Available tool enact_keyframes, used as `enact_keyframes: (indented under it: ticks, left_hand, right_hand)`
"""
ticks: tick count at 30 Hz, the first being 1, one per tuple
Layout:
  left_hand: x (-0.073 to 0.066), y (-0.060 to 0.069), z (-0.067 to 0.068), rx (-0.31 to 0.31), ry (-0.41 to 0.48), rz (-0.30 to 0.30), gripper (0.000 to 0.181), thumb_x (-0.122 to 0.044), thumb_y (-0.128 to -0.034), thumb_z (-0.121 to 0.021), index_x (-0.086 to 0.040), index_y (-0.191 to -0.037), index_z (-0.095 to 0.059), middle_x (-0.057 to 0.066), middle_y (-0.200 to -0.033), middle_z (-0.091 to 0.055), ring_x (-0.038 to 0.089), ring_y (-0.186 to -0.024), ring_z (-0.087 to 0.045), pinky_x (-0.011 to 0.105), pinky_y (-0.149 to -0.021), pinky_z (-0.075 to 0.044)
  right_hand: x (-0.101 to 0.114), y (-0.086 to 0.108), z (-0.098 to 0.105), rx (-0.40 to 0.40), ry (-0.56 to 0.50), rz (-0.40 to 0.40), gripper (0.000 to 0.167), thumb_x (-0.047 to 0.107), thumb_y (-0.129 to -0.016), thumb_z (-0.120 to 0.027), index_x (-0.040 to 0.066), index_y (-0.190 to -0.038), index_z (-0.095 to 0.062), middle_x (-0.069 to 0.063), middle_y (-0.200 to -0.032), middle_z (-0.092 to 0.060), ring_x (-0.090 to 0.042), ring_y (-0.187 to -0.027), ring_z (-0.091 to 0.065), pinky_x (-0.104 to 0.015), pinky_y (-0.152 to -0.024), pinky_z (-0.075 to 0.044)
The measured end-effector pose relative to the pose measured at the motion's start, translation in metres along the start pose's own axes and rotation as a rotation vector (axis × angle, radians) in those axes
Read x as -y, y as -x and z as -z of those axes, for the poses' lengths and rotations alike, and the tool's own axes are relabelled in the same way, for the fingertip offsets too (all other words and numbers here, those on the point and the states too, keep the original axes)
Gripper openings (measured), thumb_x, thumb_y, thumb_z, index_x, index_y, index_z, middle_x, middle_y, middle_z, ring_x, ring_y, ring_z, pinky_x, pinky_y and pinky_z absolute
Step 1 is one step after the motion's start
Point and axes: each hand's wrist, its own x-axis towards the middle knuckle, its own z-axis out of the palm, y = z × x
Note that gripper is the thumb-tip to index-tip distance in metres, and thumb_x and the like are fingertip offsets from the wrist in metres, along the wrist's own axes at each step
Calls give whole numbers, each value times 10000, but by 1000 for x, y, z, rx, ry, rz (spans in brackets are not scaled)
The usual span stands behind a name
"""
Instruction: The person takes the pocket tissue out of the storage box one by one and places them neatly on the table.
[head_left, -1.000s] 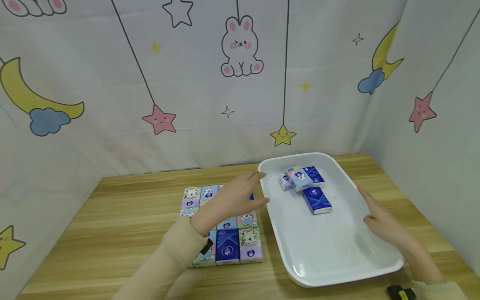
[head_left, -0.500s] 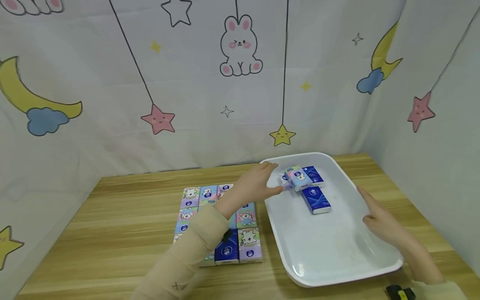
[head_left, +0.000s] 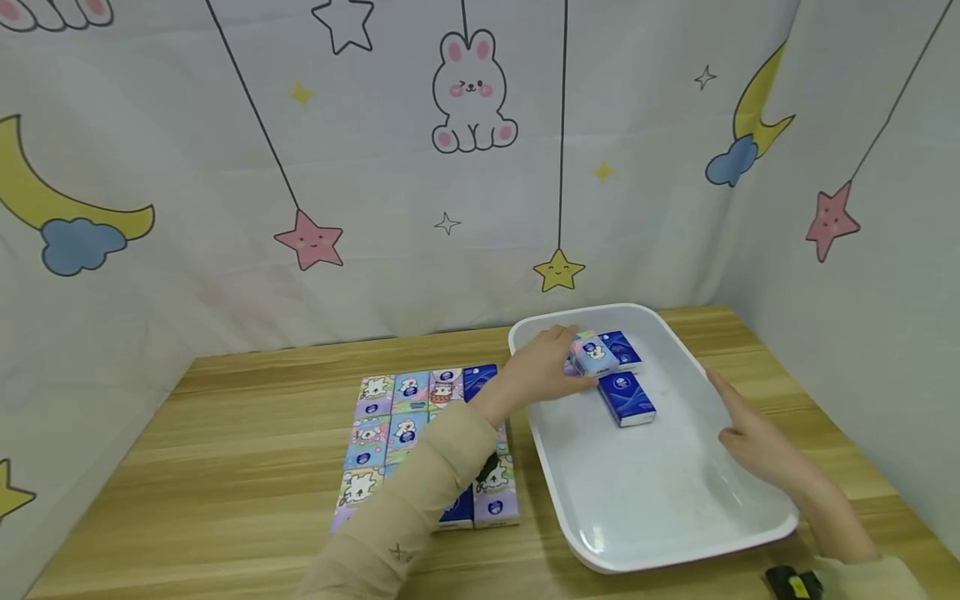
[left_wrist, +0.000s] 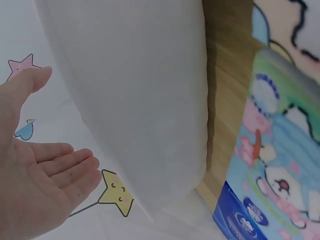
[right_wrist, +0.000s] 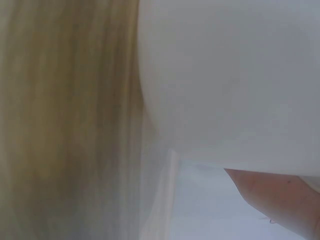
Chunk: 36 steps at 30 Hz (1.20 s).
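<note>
My left hand (head_left: 543, 367) reaches over the left rim of the white tray (head_left: 645, 500), thumb and fingers apart beside the light-coloured tissue pack (head_left: 596, 354). In the left wrist view that hand (left_wrist: 55, 170) has nothing in its grasp. Two blue packs lie by the light one, one behind (head_left: 621, 348) and one in front (head_left: 627, 398); a purple pack beneath is mostly hidden. My right hand (head_left: 765, 442) holds the tray's right rim, thumb over the edge. The right wrist view shows a finger (right_wrist: 275, 197) against the tray's outer wall (right_wrist: 225, 90).
Left of the tray, several tissue packs (head_left: 407, 433) lie in close rows on the wooden table (head_left: 225, 467), partly covered by my left sleeve (head_left: 405, 500). A white curtain (head_left: 390, 283) with printed stars and rabbits hangs behind the table.
My left hand has moved right, from the tray's left rim to over the tray beside the light pack. The right hand keeps its place on the rim.
</note>
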Motion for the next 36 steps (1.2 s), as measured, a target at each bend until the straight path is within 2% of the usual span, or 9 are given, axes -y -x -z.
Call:
enact_keyframes:
  ticks: [6,14,18,26,36]
  left_hand:
    - [-3,-14,-9,-27,44,52,805,-472,-890,-622,-35,-1488,-306,141,-1497,-405,259,-1340,-455,360,-1110,-411]
    - [-3,-32,-25,-48,83,119,820,-458,-854,-676,-26,-1466,-341,119,-1447,-449,208,-1265,-497,315,-1084,-430]
    - [0,-35,-31,-56,128,140,805,-431,-839,-706,-32,-1451,-367,100,-1384,-492,188,-1203,-521,294,-1047,-454]
    - [6,-40,-41,-92,302,157,801,-337,-796,-770,-18,-1428,-397,98,-1332,-515,200,-1156,-524,308,-1043,-446]
    - [7,-46,-48,-104,286,169,795,-340,-793,-775,-13,-1418,-406,97,-1295,-516,196,-1119,-536,303,-1009,-469]
  right_hand:
    - [1,0,0,0,4,-1,812,-159,-819,-385,-51,-1512,26,-414,-1505,-34,-640,-1322,-154,-728,-1063,-159]
    - [0,3,1,-10,0,11,816,-165,-810,-379,-55,-1510,24,-416,-1504,-26,-638,-1330,-134,-711,-1086,-96]
    - [1,2,0,-6,-12,14,812,-166,-814,-382,-51,-1513,13,-409,-1511,-28,-630,-1340,-131,-698,-1094,-77]
    - [4,1,2,-2,-6,-1,812,-175,-811,-380,-59,-1510,18,-409,-1511,-23,-632,-1337,-134,-721,-1070,-135]
    - [6,2,1,-6,4,-17,833,-170,-787,-395,-60,-1510,5,-398,-1516,-34,-632,-1330,-154,-723,-1061,-177]
